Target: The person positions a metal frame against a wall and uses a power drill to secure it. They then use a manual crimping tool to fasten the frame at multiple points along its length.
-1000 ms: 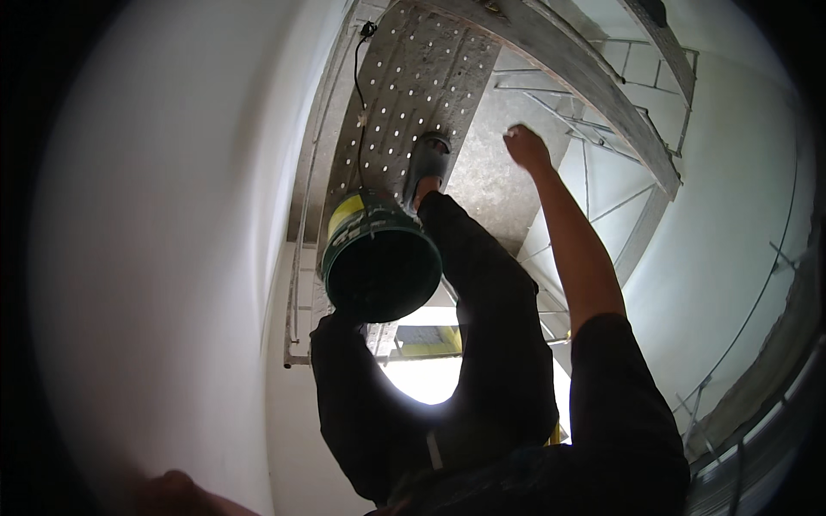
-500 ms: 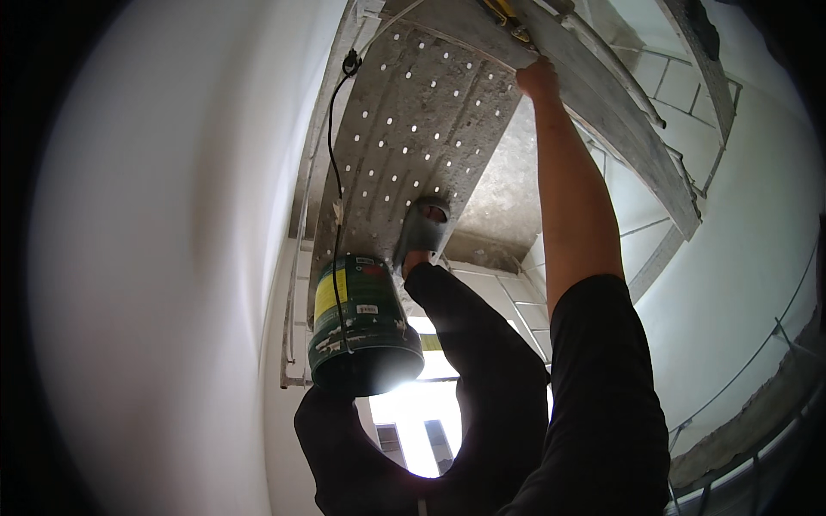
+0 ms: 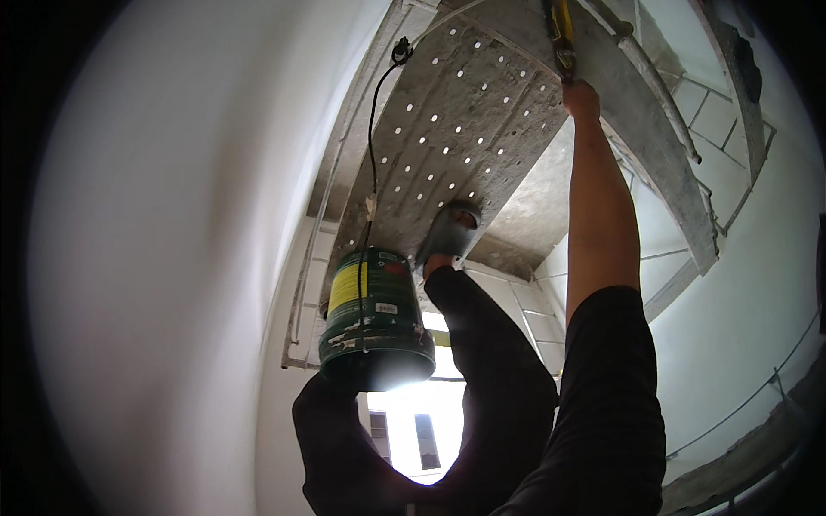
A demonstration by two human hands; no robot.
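My right hand (image 3: 582, 100) is stretched far ahead, fingers closed around the near end of a long yellow-and-black tool (image 3: 562, 43). The tool's far end runs out of the upper edge, so its exact kind does not show. Under it lies a grey plank (image 3: 632, 112). My left hand is out of view. A dark green bucket (image 3: 383, 297) with a yellow label stands close to my legs, its dark mouth toward me. A black cord (image 3: 373, 142) runs along its side up to a black connector (image 3: 402, 52), where a pale cord joins.
A stained metal platform (image 3: 430, 112) with rows of holes carries my sandalled foot (image 3: 450, 232). Scaffold tubes (image 3: 650, 77) and another plank (image 3: 736, 86) are at the far right. A white wall (image 3: 189, 215) rises on the left. Bright light comes through an opening below.
The yellow-and-black tool has swung more upright, and its near end now meets my right hand, which was at the plank's edge before. The whole view has shifted slightly.
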